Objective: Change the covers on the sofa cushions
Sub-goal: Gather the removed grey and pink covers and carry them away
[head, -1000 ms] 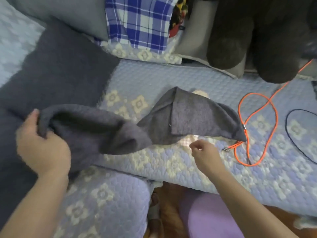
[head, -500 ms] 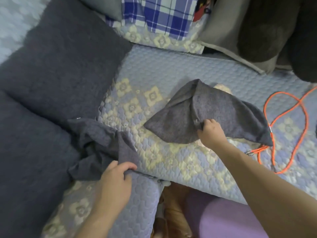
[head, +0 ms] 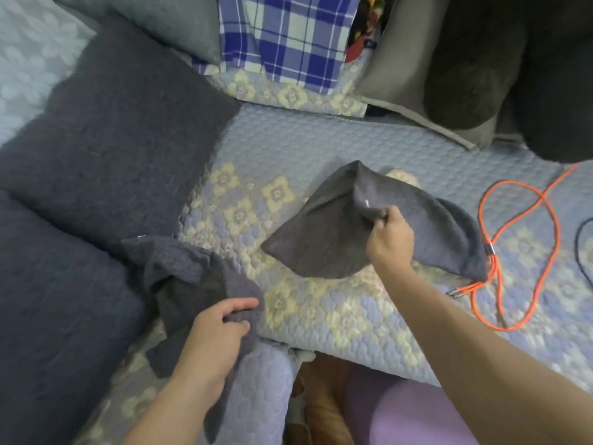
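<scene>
Two empty dark grey cushion covers lie on the quilted sofa seat (head: 321,146). One crumpled grey cover (head: 189,281) sits at the seat's front left edge, and my left hand (head: 218,335) grips its near corner. The other grey cover (head: 324,239) lies flat in the middle of the seat, and my right hand (head: 388,239) pinches its upper fold by a small white tag. Two dark grey covered cushions (head: 122,136) rest at the left.
An orange cord (head: 519,245) loops on the seat at the right, beside a dark cable (head: 580,248). A blue plaid cloth (head: 288,36), grey cushions (head: 394,62) and a dark plush thing (head: 500,59) line the back. A purple-clad leg (head: 410,412) is below.
My left hand dropped the raised cover onto the seat's left edge and now holds its near corner. My right hand reached forward and took hold of the middle cover's fold.
</scene>
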`<state>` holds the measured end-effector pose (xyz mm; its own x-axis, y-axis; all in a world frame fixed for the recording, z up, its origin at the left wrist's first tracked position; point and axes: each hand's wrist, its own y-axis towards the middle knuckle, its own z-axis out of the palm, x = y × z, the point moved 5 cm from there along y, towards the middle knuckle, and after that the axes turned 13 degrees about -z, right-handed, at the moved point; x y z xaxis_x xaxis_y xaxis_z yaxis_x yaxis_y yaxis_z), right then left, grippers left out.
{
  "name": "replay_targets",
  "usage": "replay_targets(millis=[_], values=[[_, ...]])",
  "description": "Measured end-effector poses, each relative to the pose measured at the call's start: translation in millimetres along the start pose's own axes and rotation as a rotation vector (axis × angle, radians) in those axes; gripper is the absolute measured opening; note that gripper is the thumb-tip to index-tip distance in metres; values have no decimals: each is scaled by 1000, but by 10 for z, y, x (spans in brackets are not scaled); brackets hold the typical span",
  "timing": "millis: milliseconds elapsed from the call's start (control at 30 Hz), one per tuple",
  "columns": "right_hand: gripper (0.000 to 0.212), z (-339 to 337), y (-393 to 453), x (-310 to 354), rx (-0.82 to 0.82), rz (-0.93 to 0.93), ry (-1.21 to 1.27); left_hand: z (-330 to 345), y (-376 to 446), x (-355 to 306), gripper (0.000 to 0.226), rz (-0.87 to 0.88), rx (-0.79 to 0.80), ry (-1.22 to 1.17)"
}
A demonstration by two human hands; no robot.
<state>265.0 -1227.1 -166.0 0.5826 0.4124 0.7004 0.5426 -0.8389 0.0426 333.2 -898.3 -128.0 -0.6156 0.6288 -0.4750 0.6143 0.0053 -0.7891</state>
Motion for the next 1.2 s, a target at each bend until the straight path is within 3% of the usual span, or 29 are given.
replay_targets(millis=[67,100,133,200,267,333,433,567,633,733,767,833,967,1100,1200], values=[[32,-191,-379,445,-16,-97,201,14,-110,-2,40,-92,-38,-234],[39,-195,-717,697,130,-231,271,35,-165,-22,32,-126,-30,-363],[44,-133,-1158,925,380,-394,275,72,-259,-51,24,-161,29,-475],[45,-60,-2100,1205,800,-669,207,105,-428,-46,26,-209,131,-533],[41,-96,-2516,1204,884,-678,252,-10,-452,66,6,-97,30,-324],[41,-136,-2442,1035,920,-433,386,-170,-413,217,32,-2,-156,-61],[32,-161,-2052,579,744,-194,393,-385,-306,373,34,-75,-227,-148],[26,-141,-1230,-283,521,9,-23,-497,-79,480,36,-40,-222,-66],[27,-12,-906,-508,611,-60,-216,-476,-2,518,37,-10,-207,2],[33,351,-801,-554,880,-238,-417,-496,129,564,38,-18,-189,23],[35,460,-797,-566,904,-231,-467,-524,177,581,38,-21,-175,29],[40,540,-697,-676,771,-154,-520,-554,218,603,38,-31,-140,42],[27,292,-559,-583,446,12,-387,-679,174,635,39,-39,-152,160],[26,-408,-444,53,81,135,-97,-767,-237,382,39,-12,-91,172],[22,-1052,-521,673,1,58,119,-864,-751,126,38,43,-52,118]])
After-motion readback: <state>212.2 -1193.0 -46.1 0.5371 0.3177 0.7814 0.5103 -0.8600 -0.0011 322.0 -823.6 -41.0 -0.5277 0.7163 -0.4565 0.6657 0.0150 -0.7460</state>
